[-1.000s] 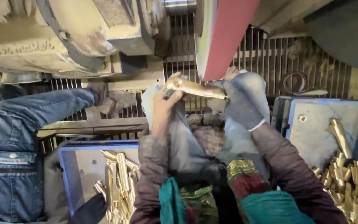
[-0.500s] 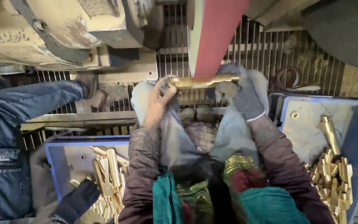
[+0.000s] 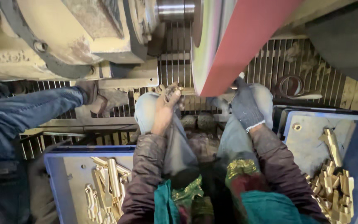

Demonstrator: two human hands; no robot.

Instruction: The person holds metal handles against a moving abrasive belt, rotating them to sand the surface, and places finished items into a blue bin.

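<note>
Both hands — bare left hand (image 3: 165,108), gloved right hand (image 3: 245,108) — clamp the brass piece (image 3: 186,90) under the red wheel (image 3: 237,45); slip and knuckles hit abrasive.

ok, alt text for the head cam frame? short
A person's bare left hand and grey-gloved right hand press a brass part up against the red abrasive wheel of a grinding machine. Blue trays of brass parts sit at each side; another person's denim sleeve reaches in from the left.

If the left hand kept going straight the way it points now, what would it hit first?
The left hand points up and slightly right, holding a brass part. Going straight on, it would probably meet the red wheel first, just ahead; depth is unclear.
</note>
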